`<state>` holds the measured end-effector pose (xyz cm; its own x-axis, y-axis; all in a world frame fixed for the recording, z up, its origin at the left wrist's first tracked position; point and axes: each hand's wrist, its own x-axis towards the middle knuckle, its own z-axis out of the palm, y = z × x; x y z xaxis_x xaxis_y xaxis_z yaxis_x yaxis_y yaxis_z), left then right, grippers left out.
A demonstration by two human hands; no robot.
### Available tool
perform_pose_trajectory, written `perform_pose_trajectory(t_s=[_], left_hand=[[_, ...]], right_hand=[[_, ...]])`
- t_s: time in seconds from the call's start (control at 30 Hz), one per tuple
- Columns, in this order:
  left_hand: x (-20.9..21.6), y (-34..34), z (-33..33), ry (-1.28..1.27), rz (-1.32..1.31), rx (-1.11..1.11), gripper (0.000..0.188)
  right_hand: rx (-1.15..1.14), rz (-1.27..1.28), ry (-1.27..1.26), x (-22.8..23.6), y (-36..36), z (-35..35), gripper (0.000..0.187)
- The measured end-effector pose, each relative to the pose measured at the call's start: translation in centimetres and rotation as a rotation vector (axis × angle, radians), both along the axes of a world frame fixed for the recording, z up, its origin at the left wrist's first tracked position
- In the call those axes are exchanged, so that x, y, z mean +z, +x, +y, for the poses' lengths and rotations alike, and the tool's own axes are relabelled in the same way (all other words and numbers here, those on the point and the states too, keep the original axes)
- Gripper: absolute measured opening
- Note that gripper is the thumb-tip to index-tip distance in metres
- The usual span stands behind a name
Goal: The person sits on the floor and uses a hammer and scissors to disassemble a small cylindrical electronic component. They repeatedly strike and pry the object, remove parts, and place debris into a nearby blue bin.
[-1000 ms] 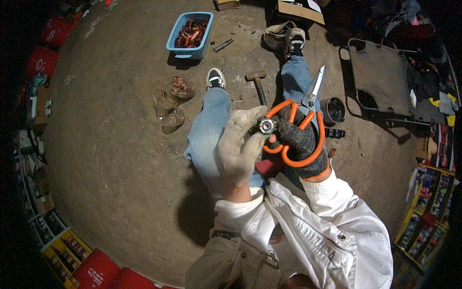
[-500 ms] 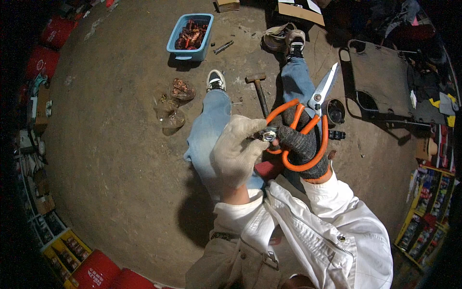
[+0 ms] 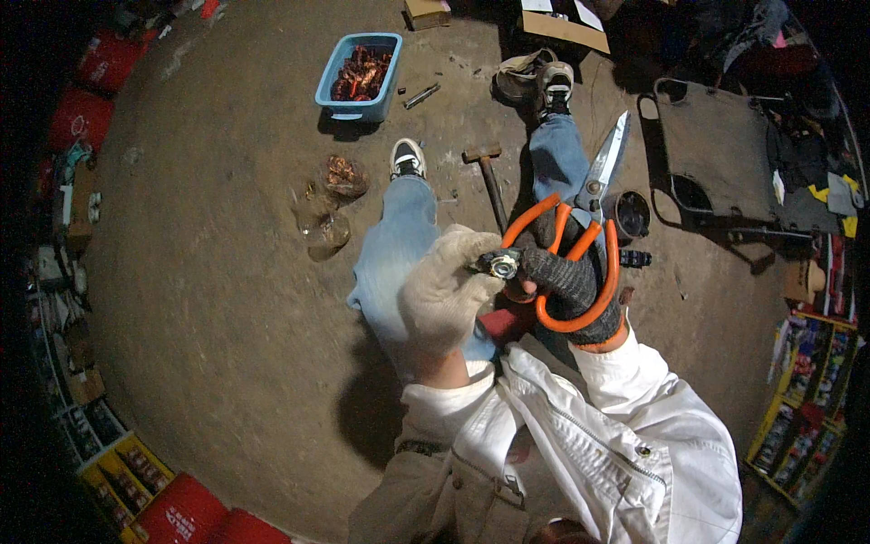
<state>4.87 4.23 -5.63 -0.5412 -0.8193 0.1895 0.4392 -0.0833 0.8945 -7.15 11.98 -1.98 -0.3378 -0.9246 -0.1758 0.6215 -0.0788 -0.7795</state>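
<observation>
Wearing a cream knit glove, my left hand (image 3: 444, 290) pinches a small dark metal part (image 3: 502, 265) with a shiny round ring at its end. My right hand (image 3: 573, 276), in a dark grey glove with a bare fingertip showing, meets the part from the other side with its thumb. Large scissors (image 3: 593, 188) with orange loop handles hang in that same right hand, the handles around the fingers and the blades pointing up and away. Whether the right fingers also grip the part is partly hidden.
A hammer (image 3: 488, 177) lies between my legs. Beyond my left foot stands a blue basin (image 3: 324, 95) of copper-coloured scrap, with clear bags (image 3: 344, 177) nearer. Right of my leg are a dark round container (image 3: 632, 216) and a folding chair (image 3: 716, 136).
The small part has turned slightly, so its ring faces up more. My left fingers have shifted a little around it. The scissors have swung slightly to the left.
</observation>
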Motion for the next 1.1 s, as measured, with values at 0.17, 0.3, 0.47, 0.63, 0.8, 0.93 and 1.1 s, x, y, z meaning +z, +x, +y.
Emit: perform_pose_trajectory(t_s=[0.17, 0.3, 0.47, 0.63, 0.8, 0.93, 1.1], left_hand=[[0.1, -1.0, 0.5, 0.243, -0.084, 0.008, 0.035], [-0.8, -1.4, -0.2, 0.062, -0.332, 0.053, 0.036], [-2.3, -0.5, -1.0, 0.099, -0.416, 0.203, 0.041], [-3.9, 1.3, -2.8, 0.123, -0.428, 0.262, 0.043], [-4.5, 3.6, -4.6, -0.155, -0.802, 0.235, 0.035], [-5.2, 2.6, -5.4, -0.691, -0.833, 0.434, 0.029], [-5.4, 1.8, -5.5, -0.499, -0.917, 0.450, 0.029]], right_hand=[[-0.108, 0.358, 0.231, -1.1, -0.9, -0.7, 0.009], [-0.190, 0.436, 0.286, -3.0, -1.4, -0.7, 0.010], [-0.183, 0.443, 0.376, -7.2, -3.5, 0.7, 0.017], [-0.038, 1.076, 0.340, -16.2, -4.1, 1.3, 0.018], [-0.168, 0.581, 0.719, -25.2, -2.2, -0.2, 0.028], [0.033, 0.896, 0.972, -27.7, -2.4, -2.0, 0.044], [0.137, 0.956, 0.991, -29.8, -5.2, -5.9, 0.059]])
